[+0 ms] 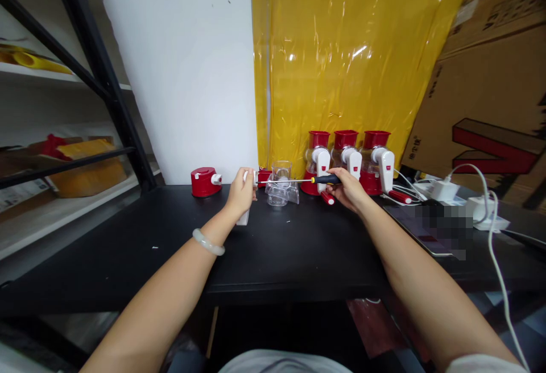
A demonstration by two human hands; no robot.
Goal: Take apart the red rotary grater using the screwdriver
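Note:
My left hand (241,192) is closed around a white plastic crank part (243,218), held above the black table. In my right hand (347,189) is a screwdriver (325,179) with a dark handle and a yellow collar. Its long metal shaft points left, and the tip reaches the white part beside my left fingers; whether it sits in a screw cannot be made out. Behind the shaft stands a clear plastic grater body (278,195). A red round base (206,182) with a white knob stands left of my left hand.
Several red and white rotary graters (377,162) stand at the back right of the black table (281,253). A tablet (426,231) and white chargers with cables (480,211) lie at the right. A large cardboard box (482,94) leans behind; a black-framed shelf (115,100) rises left.

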